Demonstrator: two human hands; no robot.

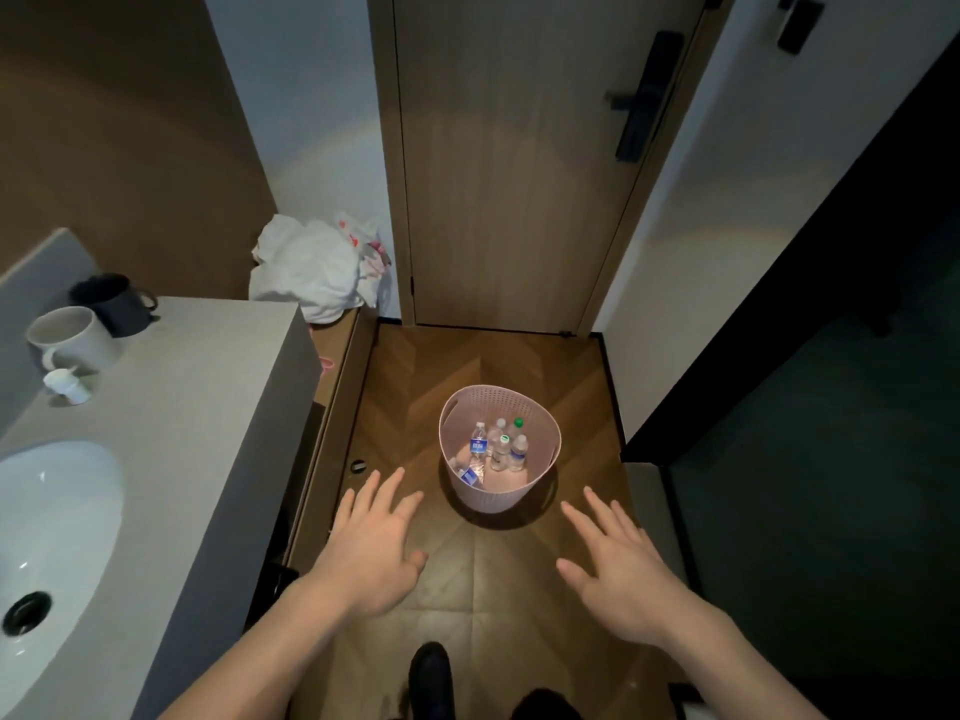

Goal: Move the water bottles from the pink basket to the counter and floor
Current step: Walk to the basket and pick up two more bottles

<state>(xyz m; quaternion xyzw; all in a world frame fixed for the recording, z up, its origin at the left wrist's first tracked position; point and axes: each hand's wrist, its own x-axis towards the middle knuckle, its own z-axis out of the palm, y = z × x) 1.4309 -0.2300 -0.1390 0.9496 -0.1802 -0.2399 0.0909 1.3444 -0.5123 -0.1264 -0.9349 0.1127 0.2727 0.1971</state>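
- Your left hand (371, 550) and right hand (621, 574) hover spread and empty above the floor (498, 558).
- The water bottles (501, 449) stand inside the pink basket (545, 491), one lying flat.
- Reach straight down, grip an upright bottle by its body, and lift it clear of the rim before turning toward the counter (208, 387).

I count five water bottles (500, 449) in one pink basket (540, 433), two mugs (72, 337) and one small white bottle (65, 384).

A single head-worn wide-angle view looked steeply down and forward from standing height, the floor (519, 366) centered far below, the counter (208, 407) edge close along its left.
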